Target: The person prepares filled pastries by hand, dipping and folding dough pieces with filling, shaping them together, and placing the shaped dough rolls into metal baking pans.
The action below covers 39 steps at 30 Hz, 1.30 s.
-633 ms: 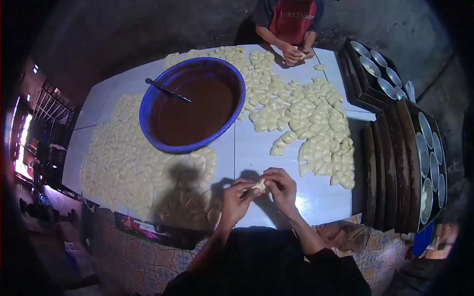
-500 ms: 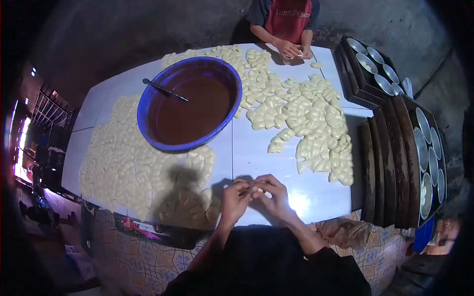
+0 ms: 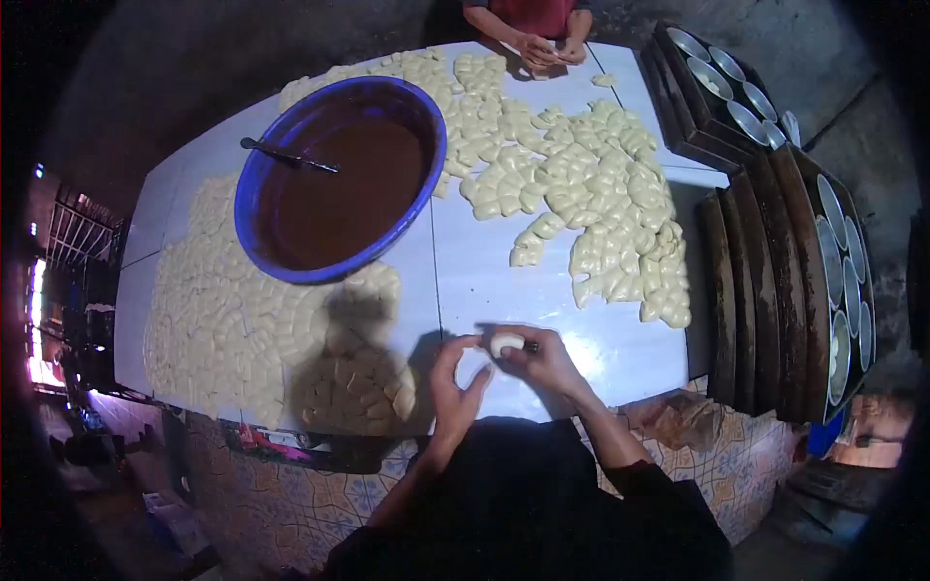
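Note:
My right hand (image 3: pixel 545 363) grips a small pale dough ball (image 3: pixel 507 343) over the white tiled table (image 3: pixel 484 281) near its front edge. My left hand (image 3: pixel 453 382) is just left of it, thumb and fingers spread apart with nothing between them. Cut, flattened pieces of cream dough (image 3: pixel 620 213) lie in large patches to the right, and another sheet of them (image 3: pixel 223 300) covers the left part. A blue basin (image 3: pixel 245 213) of brown liquid, with a dark-handled utensil (image 3: pixel 291 157) in it, stands left of centre.
Across the table another person's hands (image 3: pixel 552 53) work a small piece. Along the right side, dark wooden trays (image 3: pixel 760 281) stand stacked, the top one holding round metal tins (image 3: pixel 830 266), with more tins (image 3: pixel 712 77) in a tray behind. A patterned tiled floor (image 3: pixel 320 494) shows below.
My hands have drawn apart: the left has opened and let go, the right now holds the dough ball alone. The whole scene sits higher in the picture as the view has shifted.

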Each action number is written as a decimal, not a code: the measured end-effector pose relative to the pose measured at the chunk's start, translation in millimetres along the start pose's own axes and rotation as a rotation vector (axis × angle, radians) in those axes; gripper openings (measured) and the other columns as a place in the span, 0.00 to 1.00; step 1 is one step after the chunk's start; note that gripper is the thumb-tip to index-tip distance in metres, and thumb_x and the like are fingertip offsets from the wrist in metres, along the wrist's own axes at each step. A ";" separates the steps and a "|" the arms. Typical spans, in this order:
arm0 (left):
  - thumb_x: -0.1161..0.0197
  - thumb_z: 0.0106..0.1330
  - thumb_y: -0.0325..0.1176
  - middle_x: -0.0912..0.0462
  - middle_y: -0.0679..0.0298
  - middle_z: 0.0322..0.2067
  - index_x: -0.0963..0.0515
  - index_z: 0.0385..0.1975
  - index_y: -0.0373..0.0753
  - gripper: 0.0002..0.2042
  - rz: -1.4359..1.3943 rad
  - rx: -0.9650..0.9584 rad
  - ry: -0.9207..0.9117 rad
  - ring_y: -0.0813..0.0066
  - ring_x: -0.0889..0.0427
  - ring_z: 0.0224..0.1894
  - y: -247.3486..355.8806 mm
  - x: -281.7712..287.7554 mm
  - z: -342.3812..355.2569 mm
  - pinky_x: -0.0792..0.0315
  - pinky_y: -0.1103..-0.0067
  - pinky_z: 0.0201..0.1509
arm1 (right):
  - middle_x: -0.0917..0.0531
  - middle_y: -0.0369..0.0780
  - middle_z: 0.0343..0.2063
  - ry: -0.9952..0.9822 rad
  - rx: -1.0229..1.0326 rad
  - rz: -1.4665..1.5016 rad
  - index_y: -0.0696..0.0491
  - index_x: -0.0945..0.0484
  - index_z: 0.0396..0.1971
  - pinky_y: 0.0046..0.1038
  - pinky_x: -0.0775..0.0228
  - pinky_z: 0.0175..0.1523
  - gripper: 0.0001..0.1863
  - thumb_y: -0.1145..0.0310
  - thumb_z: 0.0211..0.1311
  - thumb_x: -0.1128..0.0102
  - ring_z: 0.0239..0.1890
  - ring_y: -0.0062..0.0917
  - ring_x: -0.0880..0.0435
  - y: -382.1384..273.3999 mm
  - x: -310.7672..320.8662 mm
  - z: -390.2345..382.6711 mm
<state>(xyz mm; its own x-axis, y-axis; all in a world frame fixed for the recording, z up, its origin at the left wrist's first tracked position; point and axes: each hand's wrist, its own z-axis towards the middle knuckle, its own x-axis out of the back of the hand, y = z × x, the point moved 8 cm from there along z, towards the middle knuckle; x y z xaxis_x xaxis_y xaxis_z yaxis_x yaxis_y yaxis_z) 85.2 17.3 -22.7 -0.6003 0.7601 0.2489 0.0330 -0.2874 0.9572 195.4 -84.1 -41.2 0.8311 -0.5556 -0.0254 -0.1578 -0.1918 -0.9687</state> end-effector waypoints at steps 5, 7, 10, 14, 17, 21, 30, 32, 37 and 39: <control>0.46 0.66 0.42 0.30 0.51 0.45 0.38 0.54 0.42 0.20 -0.897 1.071 0.091 0.54 0.26 0.49 -90.1 -47.6 -31.6 0.28 0.59 0.52 | 0.18 0.46 0.44 0.151 0.095 -0.063 0.61 0.22 0.44 0.25 0.29 0.53 0.15 0.79 0.56 0.44 0.48 0.26 0.20 54.2 25.4 39.8; 0.48 0.67 0.43 0.33 0.45 0.48 0.43 0.58 0.43 0.23 -1.006 1.063 0.120 0.51 0.27 0.50 -85.3 -59.3 -26.1 0.30 0.59 0.56 | 0.19 0.49 0.45 0.258 0.194 -0.121 0.60 0.22 0.45 0.28 0.29 0.55 0.17 0.81 0.52 0.42 0.50 0.34 0.20 47.7 33.6 36.2; 0.48 0.67 0.41 0.32 0.45 0.48 0.45 0.60 0.43 0.24 -1.081 0.998 0.143 0.53 0.26 0.48 -96.8 -61.1 -21.2 0.30 0.60 0.56 | 0.21 0.50 0.47 0.141 0.109 -0.368 0.59 0.23 0.45 0.29 0.29 0.52 0.18 0.79 0.50 0.41 0.49 0.40 0.21 39.7 23.7 40.7; 0.47 0.65 0.37 0.28 0.50 0.45 0.45 0.60 0.43 0.25 -0.782 1.049 0.073 0.59 0.25 0.44 -83.1 -45.3 -23.3 0.29 0.65 0.51 | 0.24 0.52 0.41 0.498 0.191 -0.578 0.58 0.24 0.46 0.34 0.27 0.45 0.19 0.76 0.50 0.38 0.40 0.44 0.20 7.5 63.0 54.0; 0.44 0.63 0.34 0.25 0.59 0.42 0.35 0.53 0.42 0.18 -0.630 0.880 0.188 0.67 0.24 0.42 -58.9 -22.7 -11.2 0.30 0.70 0.47 | 0.29 0.54 0.40 0.626 0.259 -0.706 0.59 0.25 0.44 0.38 0.30 0.42 0.18 0.74 0.51 0.39 0.36 0.46 0.25 -11.8 78.0 82.8; 0.43 0.61 0.29 0.23 0.65 0.39 0.27 0.40 0.40 0.08 -0.535 0.610 0.218 0.74 0.24 0.44 -43.5 -1.7 10.8 0.31 0.75 0.47 | 0.30 0.51 0.42 0.540 0.256 -0.600 0.59 0.24 0.33 0.40 0.34 0.45 0.10 0.74 0.49 0.39 0.41 0.42 0.29 -5.0 59.7 106.4; 0.51 0.71 0.36 0.29 0.57 0.54 0.32 0.57 0.31 0.19 -0.598 0.223 0.073 0.71 0.31 0.58 -0.6 25.9 18.1 0.35 0.79 0.57 | 0.25 0.41 0.45 0.070 0.412 -0.064 0.57 0.19 0.39 0.25 0.30 0.51 0.11 0.76 0.53 0.36 0.49 0.28 0.23 -82.0 -29.5 14.0; 0.47 0.68 0.29 0.25 0.57 0.50 0.26 0.49 0.29 0.14 -0.262 0.103 0.054 0.74 0.28 0.53 20.4 27.7 19.1 0.33 0.81 0.53 | 0.22 0.40 0.40 0.164 0.402 -0.081 0.57 0.19 0.38 0.23 0.30 0.46 0.10 0.77 0.55 0.38 0.44 0.26 0.22 -81.6 -31.1 7.5; 0.38 0.61 0.20 0.19 0.60 0.38 0.21 0.40 0.29 0.09 -0.423 0.247 0.163 0.80 0.22 0.38 13.0 14.8 11.0 0.28 0.84 0.45 | 0.28 0.41 0.42 0.220 0.445 -0.097 0.54 0.18 0.42 0.29 0.39 0.52 0.16 0.59 0.64 0.45 0.49 0.28 0.32 -76.0 -17.1 15.9; 0.38 0.60 0.20 0.19 0.60 0.37 0.21 0.39 0.29 0.09 -0.380 0.267 0.120 0.81 0.22 0.38 10.6 13.0 9.8 0.28 0.85 0.44 | 0.30 0.41 0.45 0.239 0.575 -0.158 0.54 0.18 0.42 0.31 0.43 0.57 0.21 0.51 0.65 0.47 0.53 0.29 0.36 -92.0 -19.4 10.2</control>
<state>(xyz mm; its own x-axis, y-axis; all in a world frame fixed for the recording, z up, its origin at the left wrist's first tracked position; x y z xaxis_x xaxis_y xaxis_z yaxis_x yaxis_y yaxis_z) 85.5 29.9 -7.9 -0.6972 0.7050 -0.1298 -0.0120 0.1695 0.9855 199.2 -47.5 45.9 0.6685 -0.7339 0.1202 0.3235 0.1414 -0.9356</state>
